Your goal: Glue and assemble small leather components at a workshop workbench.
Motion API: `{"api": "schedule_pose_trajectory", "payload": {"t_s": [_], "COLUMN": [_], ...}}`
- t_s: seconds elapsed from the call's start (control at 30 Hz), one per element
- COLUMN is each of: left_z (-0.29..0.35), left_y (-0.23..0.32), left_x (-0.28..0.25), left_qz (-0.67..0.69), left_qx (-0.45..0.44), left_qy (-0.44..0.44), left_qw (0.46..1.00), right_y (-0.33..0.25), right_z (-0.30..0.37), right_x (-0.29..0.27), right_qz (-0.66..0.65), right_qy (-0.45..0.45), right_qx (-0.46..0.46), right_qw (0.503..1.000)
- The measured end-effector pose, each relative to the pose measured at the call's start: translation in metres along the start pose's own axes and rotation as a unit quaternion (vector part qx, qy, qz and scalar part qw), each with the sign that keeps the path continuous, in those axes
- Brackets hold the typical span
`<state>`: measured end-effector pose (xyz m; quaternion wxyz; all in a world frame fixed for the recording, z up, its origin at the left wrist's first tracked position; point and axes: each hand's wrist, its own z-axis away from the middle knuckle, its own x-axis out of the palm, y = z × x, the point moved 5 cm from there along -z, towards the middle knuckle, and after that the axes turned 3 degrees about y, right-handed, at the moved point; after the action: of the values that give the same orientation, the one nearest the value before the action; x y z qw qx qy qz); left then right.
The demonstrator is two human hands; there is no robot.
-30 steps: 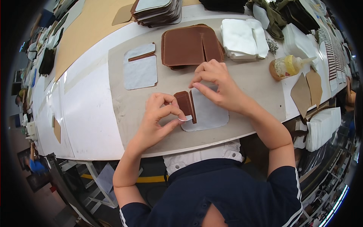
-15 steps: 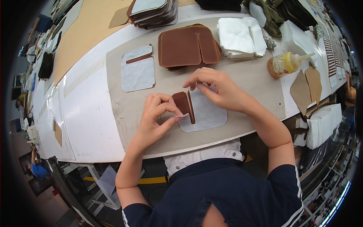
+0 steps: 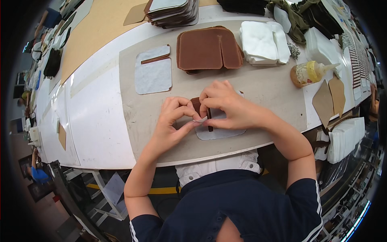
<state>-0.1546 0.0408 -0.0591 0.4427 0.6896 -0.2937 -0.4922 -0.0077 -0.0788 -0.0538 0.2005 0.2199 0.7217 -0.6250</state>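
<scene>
A brown leather panel [image 3: 196,103] with a pale grey lining [image 3: 229,135] lies on the mat near the front edge, a dark slit strip running through it. My left hand [image 3: 171,121] pinches the light lining flap beside the slit between thumb and forefinger. Closed at the same flap, my right hand [image 3: 227,103] has its thumb and fingertips touching the edge next to the left fingertips. Both hands hide much of the panel. A similar grey-lined panel [image 3: 153,78] rests flat to the left, its slit edged in brown.
Beyond the hands sits a stack of brown leather pieces [image 3: 199,48], with white padding sheets [image 3: 258,42] to its right. A glue bottle [image 3: 308,73] with a pointed nozzle lies at the right, near tan card pieces [image 3: 324,101]. Lined panels [image 3: 173,16] are piled at the back.
My right hand has come down and left to the flap, its fingers closing there. My left hand still pinches it. The whole view has shifted slightly.
</scene>
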Motion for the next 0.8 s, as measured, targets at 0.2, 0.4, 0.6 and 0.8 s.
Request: {"api": "schedule_pose_trajectory", "payload": {"t_s": [0.2, 0.4, 0.6, 0.8], "left_z": [0.003, 0.016, 0.033, 0.049], "left_y": [0.0, 0.007, 0.009, 0.017], "left_x": [-0.001, -0.006, -0.002, 0.013], "left_qz": [-0.009, -0.135, -0.202, -0.255], "left_qx": [0.002, 0.018, 0.014, 0.041], "left_qy": [0.031, 0.099, 0.108, 0.088], "left_qw": [0.999, 0.986, 0.973, 0.962], "right_y": [0.001, 0.002, 0.003, 0.001], "right_z": [-0.001, 0.0, -0.001, -0.002], "right_x": [0.004, 0.003, 0.005, 0.005], "right_qz": [0.033, 0.046, 0.069, 0.096], "right_qy": [0.034, 0.051, 0.057, 0.088], "right_qx": [-0.031, -0.018, -0.011, -0.04], "right_qw": [0.998, 0.997, 0.996, 0.991]}}
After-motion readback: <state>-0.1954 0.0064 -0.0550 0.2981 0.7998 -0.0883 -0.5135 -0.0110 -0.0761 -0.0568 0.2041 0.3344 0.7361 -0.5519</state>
